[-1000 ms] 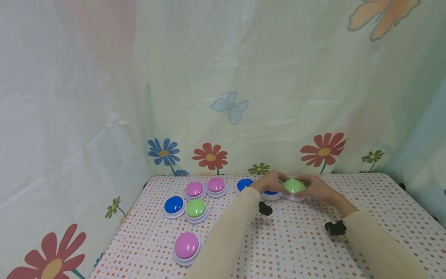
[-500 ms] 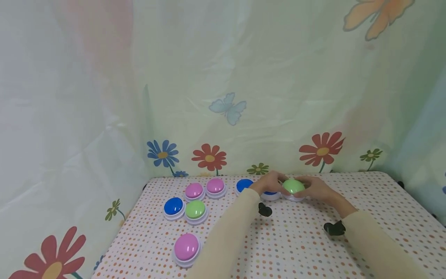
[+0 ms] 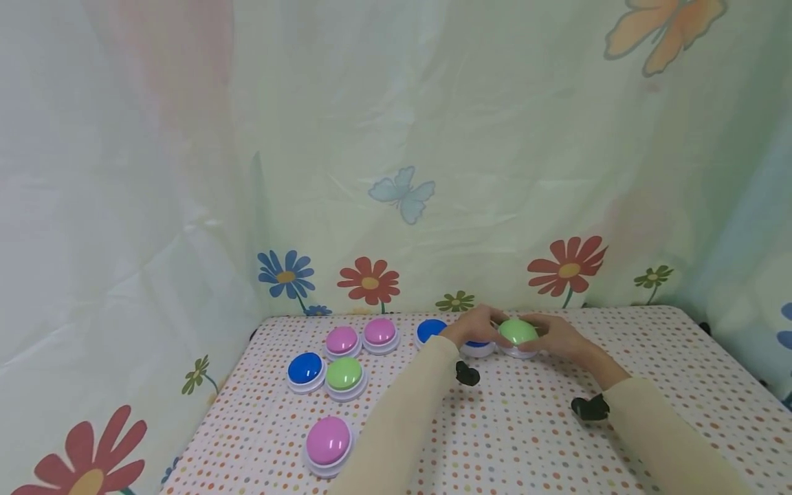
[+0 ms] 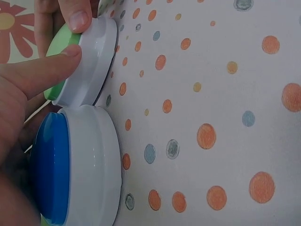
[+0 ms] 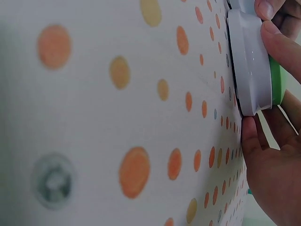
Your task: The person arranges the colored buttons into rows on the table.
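Both hands hold a green push button (image 3: 516,332) with a white round base, at the back of the dotted table. My left hand (image 3: 478,325) grips its left side, and my right hand (image 3: 562,338) curls round its right side. In the left wrist view, the left thumb (image 4: 54,68) presses near the rim where green dome meets white base. The right wrist view has the right thumb (image 5: 284,49) on the base's near side, with fingers behind. Directly left of the green button stands a blue push button (image 4: 51,169), partly covered by the left hand in the head view.
Another blue button (image 3: 430,331) sits further left along the back. Left of it are two pink buttons (image 3: 379,332), a blue one (image 3: 305,369) and a green one (image 3: 344,374). A single pink button (image 3: 328,441) lies nearer the front. A flowered curtain (image 3: 495,172) rises behind the table.
The head view has shifted slightly. Both hands keep their grip on the green button, which shows no clear movement on the table.
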Available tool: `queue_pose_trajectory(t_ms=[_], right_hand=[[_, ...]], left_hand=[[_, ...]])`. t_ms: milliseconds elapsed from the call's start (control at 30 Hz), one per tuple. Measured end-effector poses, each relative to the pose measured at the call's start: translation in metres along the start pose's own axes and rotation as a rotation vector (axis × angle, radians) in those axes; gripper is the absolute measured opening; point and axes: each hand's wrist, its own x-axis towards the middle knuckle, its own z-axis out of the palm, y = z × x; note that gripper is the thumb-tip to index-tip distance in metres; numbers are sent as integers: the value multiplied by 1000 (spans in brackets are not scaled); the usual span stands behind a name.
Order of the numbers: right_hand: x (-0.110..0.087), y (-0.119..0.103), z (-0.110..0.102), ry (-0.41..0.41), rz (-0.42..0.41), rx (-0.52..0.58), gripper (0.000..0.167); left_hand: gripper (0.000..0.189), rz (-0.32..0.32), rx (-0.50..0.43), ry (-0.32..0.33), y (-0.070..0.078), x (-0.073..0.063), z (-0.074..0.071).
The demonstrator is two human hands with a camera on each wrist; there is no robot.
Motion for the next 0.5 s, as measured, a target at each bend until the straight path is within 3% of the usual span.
queue_pose_trajectory(t_ms=[167,333,500], right_hand=[[1,1,1,4,19,-7,81],[-3,-2,2,0,-16,20,78],[-8,-10,3,5,-31,2,84]], left_hand=[[53,-2,-1,-4,0,-1,-1],[59,-4,55,-33,0,0,-3],[63,9,149,-43,5,-5,-21]])
